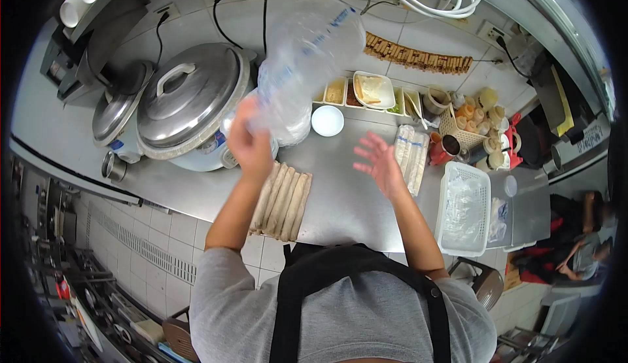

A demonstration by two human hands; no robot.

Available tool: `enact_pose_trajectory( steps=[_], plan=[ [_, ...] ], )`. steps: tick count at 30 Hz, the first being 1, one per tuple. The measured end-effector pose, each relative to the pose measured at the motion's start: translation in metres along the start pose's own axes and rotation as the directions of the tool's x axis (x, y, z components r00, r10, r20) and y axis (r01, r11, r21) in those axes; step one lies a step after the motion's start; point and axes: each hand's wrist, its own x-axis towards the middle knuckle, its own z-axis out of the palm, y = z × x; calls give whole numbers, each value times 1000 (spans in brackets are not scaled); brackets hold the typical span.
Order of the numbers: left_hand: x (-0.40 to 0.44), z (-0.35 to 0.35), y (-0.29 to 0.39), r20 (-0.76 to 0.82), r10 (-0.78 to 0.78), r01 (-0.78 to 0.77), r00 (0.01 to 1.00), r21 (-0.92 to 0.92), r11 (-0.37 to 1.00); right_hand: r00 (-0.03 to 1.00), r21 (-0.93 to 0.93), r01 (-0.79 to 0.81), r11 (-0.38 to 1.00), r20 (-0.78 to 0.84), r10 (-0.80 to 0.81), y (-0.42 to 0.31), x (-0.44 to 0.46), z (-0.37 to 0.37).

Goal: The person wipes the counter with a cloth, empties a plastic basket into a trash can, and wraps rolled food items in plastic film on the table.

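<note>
To the right of the large lidded pot, the left hand is blurred, but its fingers look closed on a clear plastic bag – the bag spreads up toward the wall. Next are long pale rolls on the metal table. The right hand is wide open, holding nothing – beside wrapped rolls.

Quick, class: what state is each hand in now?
Left hand: at the clear plastic bag; blurred, grip cannot be told.
Right hand: open, fingers spread, holding nothing.
</note>
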Motion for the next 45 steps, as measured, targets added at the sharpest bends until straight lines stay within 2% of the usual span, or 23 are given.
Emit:
enact_pose_trajectory(
  steps=[1, 2, 4, 5, 7, 9, 11, 12, 14, 15, 19, 23, 25, 27, 30, 31, 33, 34, 36, 40, 42, 44, 45],
  plan=[
    [-14, -1, 9, 190, 43, -46, 981, 10, 999, 995, 162, 96, 982, -33, -92, 3, 7, -2],
    [-28, 2, 17, 369, 82, -92, 926, 10, 996, 995, 160, 96, 983, -50, -89, 5, 15, -8],
    [-65, 1, 4, 532, -12, 89, 847, -119, 989, 918, -22, 370, 929, -141, -370, 2, 29, -25],
    [-86, 0, -3, 530, -21, 103, 848, -126, 987, 921, -32, 361, 932, -149, -361, 0, 34, -32],
    [-125, -4, -14, 605, -195, 320, 772, -105, 942, 965, -82, 237, 968, -90, -244, 0, 40, -47],
    [-158, -12, -32, 613, -224, 353, 757, -95, 931, 969, -107, 234, 966, -55, -241, 20, 35, -77],
    [-183, -23, -53, 265, -443, 473, 857, -59, 879, 990, -194, 111, 975, -67, -126, 24, 28, -94],
    [-184, -32, -62, 264, -443, 474, 857, -65, 878, 967, -96, 180, 979, -167, -194, 17, 21, -84],
    [-184, -47, -75, 26, -690, 688, 723, -118, 716, 971, -126, 111, 986, -199, -135, -1, -1, -95],
    [-176, -39, -69, 28, -695, 693, 718, -120, 711, 970, -150, 49, 987, -227, -83, -9, -11, -103],
    [-146, -5, -50, 93, -617, 624, 781, -109, 774, 912, -183, 200, 963, -325, -251, -40, -24, -134],
    [-121, 18, -48, 141, -506, 523, 851, -145, 840, 900, 37, 295, 955, -347, -265, -82, -43, -134],
    [-119, 9, -53, 205, -440, 464, 874, -91, 881, 950, 119, 307, 944, -95, -297, -91, -61, -142],
    [-131, 0, -53, 242, -442, 473, 864, -84, 877, 960, 99, 277, 956, -77, -270, -87, -86, -152],
    [-175, -14, -59, 454, -485, 532, 747, 28, 846, 991, 126, 133, 983, -9, -133, -66, -126, -176],
    [-186, -16, -57, 450, -496, 540, 743, 35, 841, 994, 53, 19, 998, -110, -13, -58, -139, -185],
    [-205, -18, -54, 690, -458, 205, 561, 421, 884, 971, -8, -113, 994, -211, 109, -39, -154, -209],
    [-215, -19, -54, 684, -466, 211, 561, 427, 880, 928, -161, -215, 963, -342, 150, -29, -157, -219],
    [-229, -18, -53, 808, -444, 34, 387, 468, 883, 867, -292, -331, 897, -470, 167, -18, -160, -230],
    [-225, -2, -62, 756, -476, 72, 449, 500, 863, 805, -395, -478, 784, -555, 211, -7, -125, -201],
    [-222, 15, -87, 640, -542, 236, 545, 503, 831, 752, -516, -621, 590, -604, 263, 8, -97, -191],
    [-221, 45, -102, 498, -707, 474, 502, 525, 707, 727, -483, -660, 575, -604, 327, 31, -67, -185],
    [-228, 52, -120, 502, -703, 470, 504, 524, 710, 723, -493, -671, 554, -603, 338, 49, -50, -187]
  ],
)
